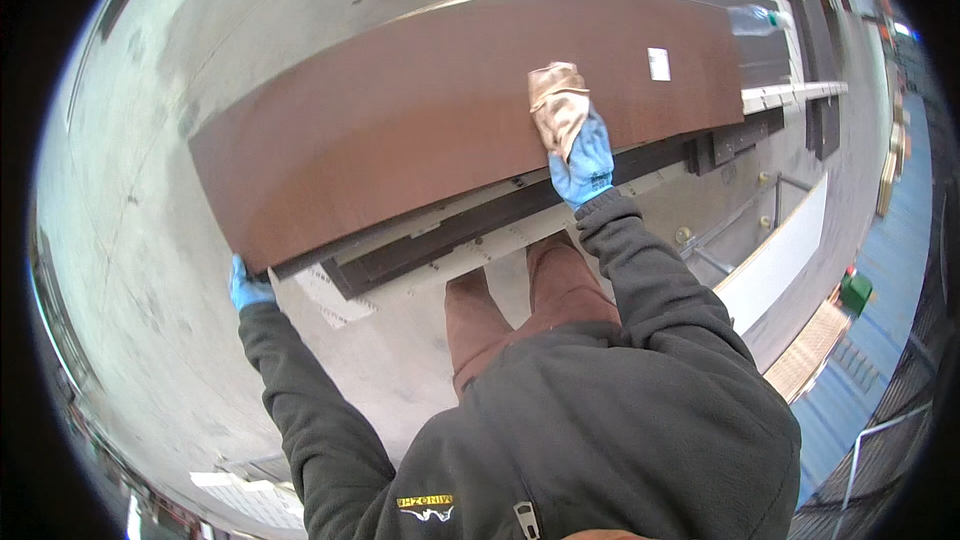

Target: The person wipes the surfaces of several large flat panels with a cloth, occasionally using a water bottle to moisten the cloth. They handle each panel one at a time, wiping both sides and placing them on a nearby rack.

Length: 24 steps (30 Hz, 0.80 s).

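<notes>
A long reddish-brown panel (pixel 400 130) lies across in front of me on a stack of darker boards. My right hand (pixel 583 162), in a blue glove, presses a crumpled beige cloth (pixel 560 105) on the panel, right of its middle. The fingers are partly hidden by the cloth. At the panel's near left corner, my left hand (pixel 249 286), also in a blue glove, grips the edge; its fingertips are partly out of sight. A small white label (pixel 659 64) sits on the panel to the right of the cloth.
A clear plastic bottle (pixel 755 20) lies past the panel's right end, on dark boards. Dark strips (pixel 450 240) stick out under the near edge. A wheeled cart with a white board (pixel 780 255) stands at the right, near a green object (pixel 856 292) and blue flooring (pixel 880 310).
</notes>
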Available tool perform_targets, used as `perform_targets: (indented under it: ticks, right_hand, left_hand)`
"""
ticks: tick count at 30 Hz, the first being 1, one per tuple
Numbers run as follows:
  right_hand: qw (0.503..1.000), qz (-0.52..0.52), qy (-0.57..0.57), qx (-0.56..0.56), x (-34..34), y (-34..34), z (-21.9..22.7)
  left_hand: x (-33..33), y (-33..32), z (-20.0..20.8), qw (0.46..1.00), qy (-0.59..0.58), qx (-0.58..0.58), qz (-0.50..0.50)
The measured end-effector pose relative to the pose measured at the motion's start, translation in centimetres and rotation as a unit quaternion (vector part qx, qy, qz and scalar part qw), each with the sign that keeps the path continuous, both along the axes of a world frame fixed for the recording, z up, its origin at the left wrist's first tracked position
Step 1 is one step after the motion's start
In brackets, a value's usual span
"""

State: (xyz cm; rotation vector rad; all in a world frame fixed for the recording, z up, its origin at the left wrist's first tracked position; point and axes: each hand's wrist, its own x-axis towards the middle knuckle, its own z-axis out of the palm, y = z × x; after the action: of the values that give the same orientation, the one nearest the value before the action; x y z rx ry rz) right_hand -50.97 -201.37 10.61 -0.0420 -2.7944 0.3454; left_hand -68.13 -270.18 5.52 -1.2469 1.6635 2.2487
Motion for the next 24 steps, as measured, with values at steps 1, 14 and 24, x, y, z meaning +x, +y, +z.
perform_targets:
  ticks: [1, 14, 24]
  right_hand:
    - [0.999, 0.011, 0.034, -0.019, 0.4, 1.3, 0.6]
    - [0.923, -0.367, 0.102, 0.055, -0.8, 27.9, -2.6]
    - [0.979, 0.015, -0.132, 0.153, -14.2, 1.1, 5.6]
  left_hand:
    - [-0.4, 0.2, 0.0, 0.999, -0.004, -0.034, 0.007]
    - [0.0, 18.1, 5.5, 0.868, -0.302, -0.393, 0.026]
    - [2.2, 18.4, 3.7, 0.837, -0.28, -0.464, -0.075]
